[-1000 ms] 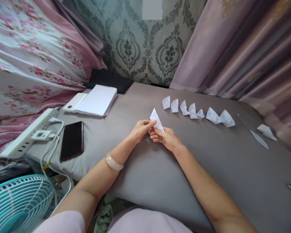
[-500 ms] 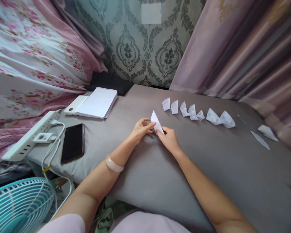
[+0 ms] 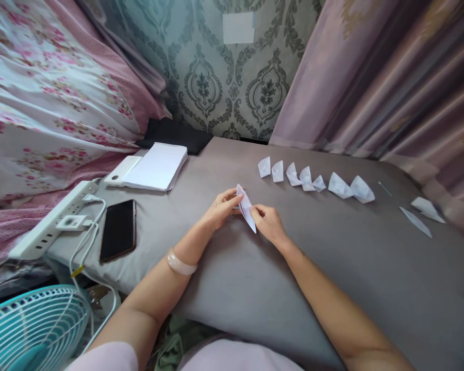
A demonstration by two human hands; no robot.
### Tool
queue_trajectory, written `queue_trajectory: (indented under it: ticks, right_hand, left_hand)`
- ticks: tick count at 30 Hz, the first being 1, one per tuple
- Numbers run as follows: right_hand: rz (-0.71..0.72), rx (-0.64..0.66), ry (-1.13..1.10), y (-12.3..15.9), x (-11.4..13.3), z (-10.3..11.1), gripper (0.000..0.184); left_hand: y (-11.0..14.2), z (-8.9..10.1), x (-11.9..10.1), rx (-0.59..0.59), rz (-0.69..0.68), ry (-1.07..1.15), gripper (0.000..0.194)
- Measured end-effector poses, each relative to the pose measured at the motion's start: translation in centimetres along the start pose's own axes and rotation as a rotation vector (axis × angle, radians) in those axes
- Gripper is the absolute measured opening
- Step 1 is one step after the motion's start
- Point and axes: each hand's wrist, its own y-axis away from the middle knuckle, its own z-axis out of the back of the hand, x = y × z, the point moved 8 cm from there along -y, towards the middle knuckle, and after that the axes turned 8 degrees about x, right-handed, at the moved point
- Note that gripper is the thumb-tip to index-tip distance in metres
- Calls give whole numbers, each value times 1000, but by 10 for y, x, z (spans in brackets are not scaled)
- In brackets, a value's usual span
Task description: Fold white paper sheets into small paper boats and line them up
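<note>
Between my hands is a small folded white paper, held above the grey cloth surface. It slants with one point up and to the left and the other down and to the right. My left hand pinches its upper left side, thumb in front. On the lower right side, my right hand grips it between thumb and fingers. Beyond my right hand, several folded paper boats stand in a row, and the two larger paper boats sit at its right end.
At left lie a paper stack on a white device, a phone and a power strip with cables. A fan stands at lower left. Flat paper pieces and a thin green stick lie at right.
The folded paper has turned to show a narrower side, with its lower point now further down. My right hand has shifted its hold along the paper's right edge. The view has tilted slightly up.
</note>
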Motion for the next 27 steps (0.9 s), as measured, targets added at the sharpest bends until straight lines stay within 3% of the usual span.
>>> queue_trajectory:
  ticks: [7,12,16,24,27]
  right_hand:
    - [37,-77,100,-2,-9,-1,27]
    - [-3,-130,162,-1,-10,3,29]
    - [-9,-155,234,0,-6,5,28]
    - [-37,-152,344,-4,-3,1,25]
    - [-82,-135,403,-2,-3,-2,25]
  left_hand:
    - [-2,-2,4,17,3,-185,26]
    - [-6,-7,9,69,-88,-268,27]
    - [-8,-4,12,23,-125,-384,22]
    - [6,-12,-8,-85,-203,-887,14]
    - [8,-13,-9,-118,-229,-972,15]
